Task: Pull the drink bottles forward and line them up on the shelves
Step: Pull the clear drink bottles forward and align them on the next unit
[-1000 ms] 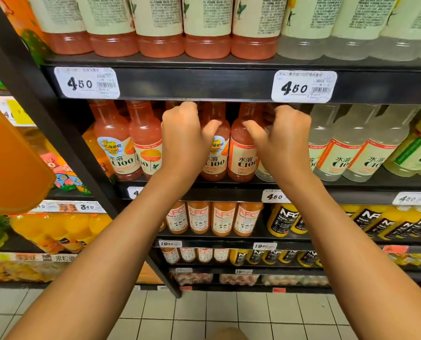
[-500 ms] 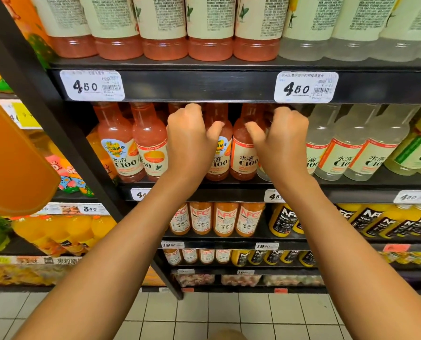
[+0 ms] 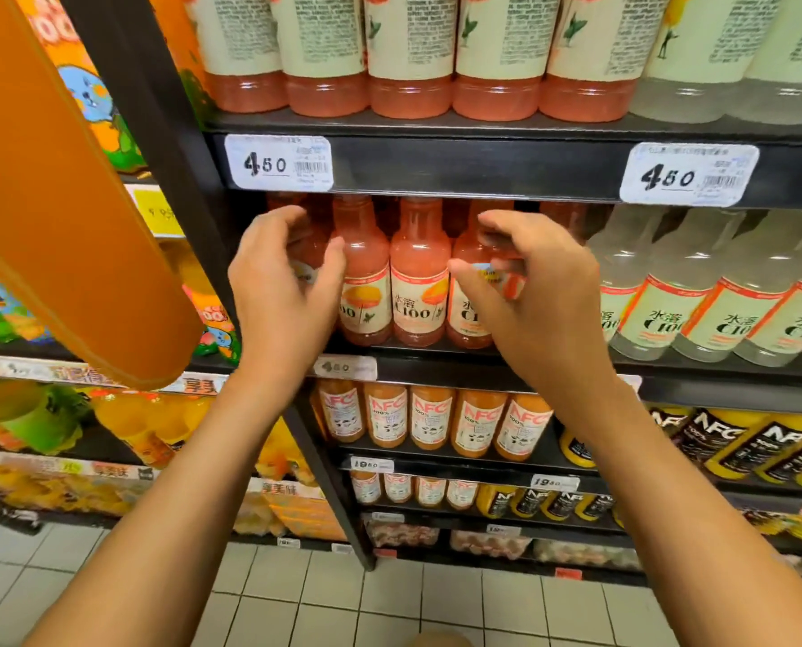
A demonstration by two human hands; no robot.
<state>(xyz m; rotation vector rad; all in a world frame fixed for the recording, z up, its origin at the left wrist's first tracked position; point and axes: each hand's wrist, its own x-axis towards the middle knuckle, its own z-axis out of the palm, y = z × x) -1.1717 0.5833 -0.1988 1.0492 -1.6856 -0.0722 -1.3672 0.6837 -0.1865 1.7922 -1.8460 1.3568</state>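
Observation:
Pink C100 drink bottles [image 3: 418, 282] stand in a row at the front of the middle shelf [image 3: 436, 354], with clear C100 bottles [image 3: 660, 301] to their right. My left hand [image 3: 287, 287] hovers in front of the leftmost pink bottle [image 3: 306, 254], fingers and thumb loosely curved on either side of it. My right hand [image 3: 530, 291] is raised in front of another pink bottle [image 3: 476, 296], its fingers spread and curved and holding nothing. Both hands are motion-blurred. More pink bottles stand behind the front row, mostly hidden.
The upper shelf edge [image 3: 474, 168] with price tags hangs just above my hands. Larger pink bottles [image 3: 411, 86] stand on it. NFC juice bottles [image 3: 432, 417] fill the shelf below. An orange panel [image 3: 63, 203] juts in at the left. Tiled floor [image 3: 343, 604] lies below.
Both hands have let go of the pink bottles they gripped and opened. My left hand has shifted left toward the end of the row. The view has moved closer.

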